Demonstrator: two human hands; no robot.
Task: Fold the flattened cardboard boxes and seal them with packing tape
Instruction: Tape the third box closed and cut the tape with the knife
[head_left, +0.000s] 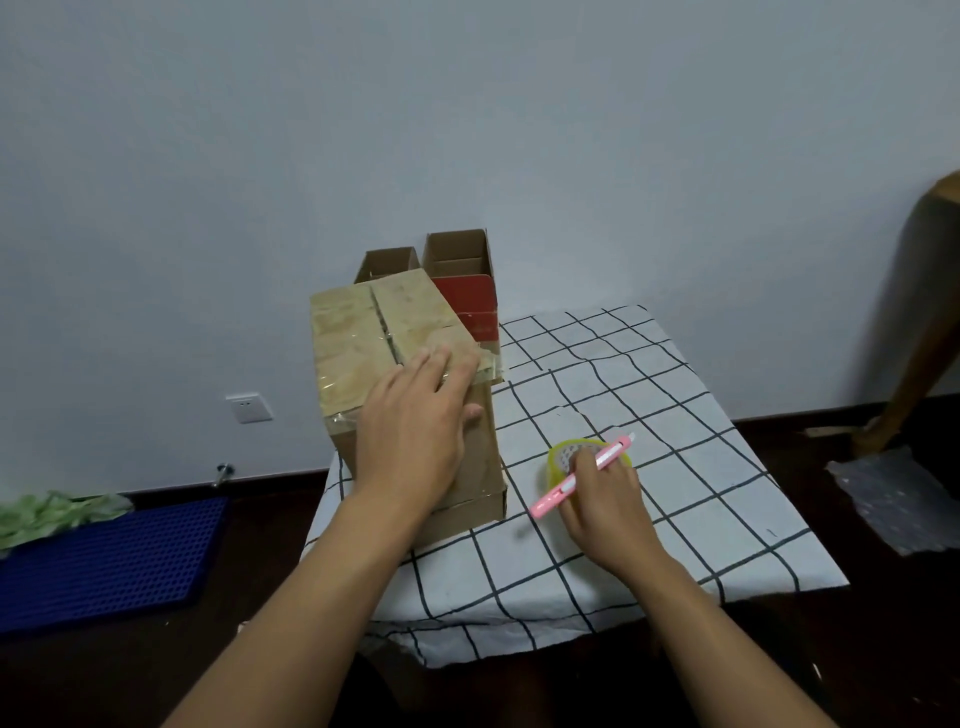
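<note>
A brown cardboard box (405, 374), its top flaps glossy with tape, is pressed flat by the straight fingers of the left hand (415, 421) on the grid-patterned worktop (649, 415). A yellowish tape roll (563, 457) and a slim pink cutter (582, 478) are gripped together by the right hand (602, 499), just beside the box. Two open-topped boxes (457, 260) are seen behind it, partly hidden.

At centre, the left hand (415, 421) covers the taped box's (353, 343) near corner. The right hand (602, 499) hides most of the tape roll (563, 457). A wooden object (930, 312) is cut off at the right edge.
</note>
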